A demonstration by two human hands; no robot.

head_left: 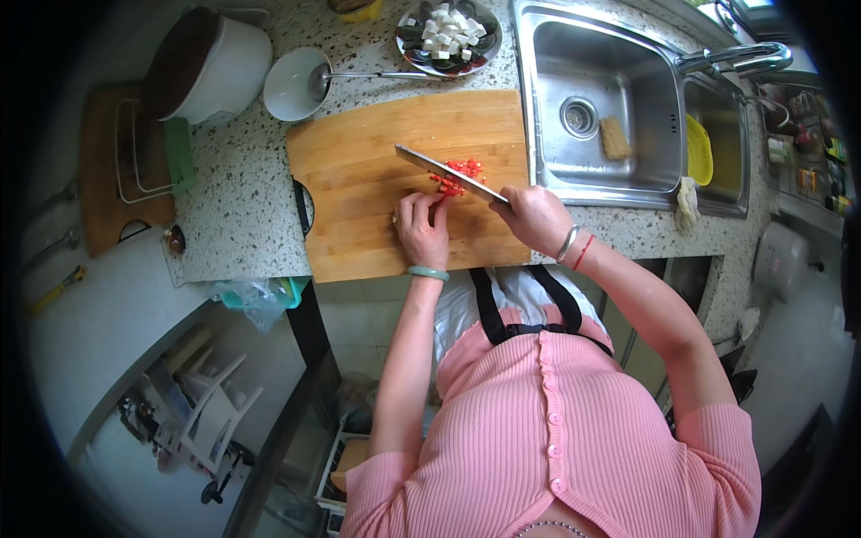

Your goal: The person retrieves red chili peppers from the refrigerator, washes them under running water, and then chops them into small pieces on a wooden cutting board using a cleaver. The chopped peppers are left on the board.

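My right hand (538, 220) grips the handle of a kitchen knife (430, 164), its broad blade slanting up to the left over a wooden cutting board (359, 179). Small chopped pieces of red pepper (468, 168) lie on both sides of the blade, near the board's middle. On the near side of the knife, my left hand (421, 231) rests on the board with fingers curled together. Its fingertips press on a red bit of pepper close to the blade; most of what they hold is hidden.
Beyond the board are a white bowl (291, 85), a metal spoon (377, 75) and a plate of white cubes (451, 32) over dark slices. A white pot (224, 67) stands far left. At right is a steel sink (619, 63) with a sponge (615, 138) and yellow strainer (699, 151).
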